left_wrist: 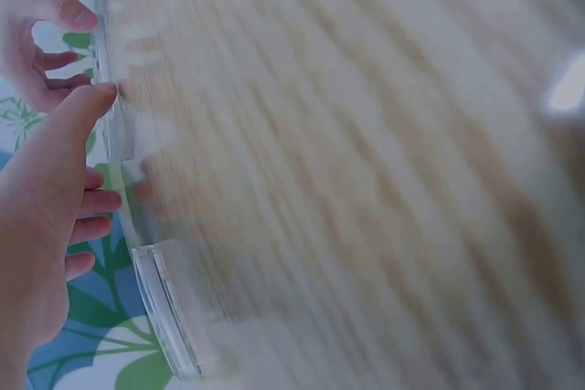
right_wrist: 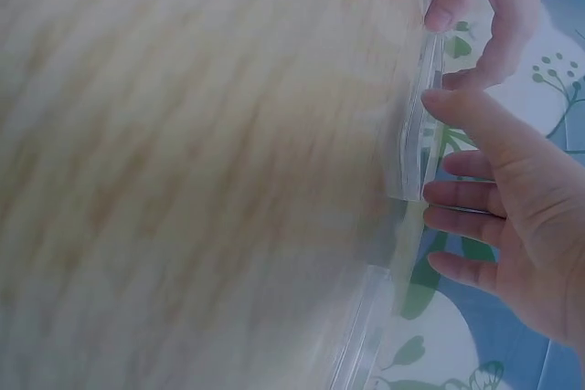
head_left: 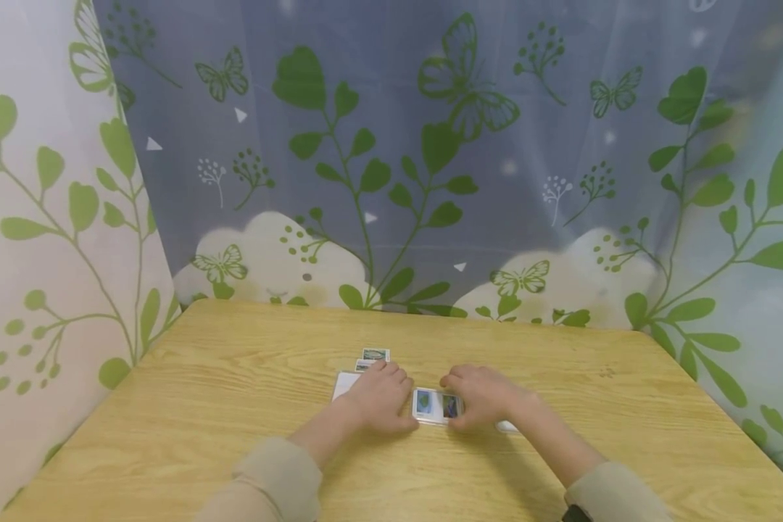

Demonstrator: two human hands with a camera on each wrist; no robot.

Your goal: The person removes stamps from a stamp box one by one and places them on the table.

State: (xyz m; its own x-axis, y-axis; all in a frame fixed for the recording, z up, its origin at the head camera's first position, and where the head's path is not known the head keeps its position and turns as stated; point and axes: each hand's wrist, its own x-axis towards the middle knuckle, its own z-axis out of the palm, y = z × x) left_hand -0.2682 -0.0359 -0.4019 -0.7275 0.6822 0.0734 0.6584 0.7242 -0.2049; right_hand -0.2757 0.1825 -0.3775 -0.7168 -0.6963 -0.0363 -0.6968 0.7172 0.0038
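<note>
A clear flat case (head_left: 431, 419) lies on the table between my hands, with two small picture cards (head_left: 424, 402) showing in it. My left hand (head_left: 381, 397) holds its left end, with the thumb at the near edge. Across the right end, my right hand (head_left: 486, 397) grips the case between thumb and fingers. In the left wrist view both thumbs touch the near edge, and the left fingers (left_wrist: 96, 200) lie behind it. The right fingers (right_wrist: 466, 196) likewise lie beyond the edge in the right wrist view. My hands partly cover the case in the head view.
A white flat case (head_left: 344, 384) lies left, partly under my left hand. Two small picture cards, an upper one (head_left: 376, 354) and a lower one (head_left: 363, 365), lie behind it. Another white flat piece (head_left: 506, 426) shows under my right wrist. Patterned curtains (head_left: 391, 145) surround the wooden table (head_left: 235, 406).
</note>
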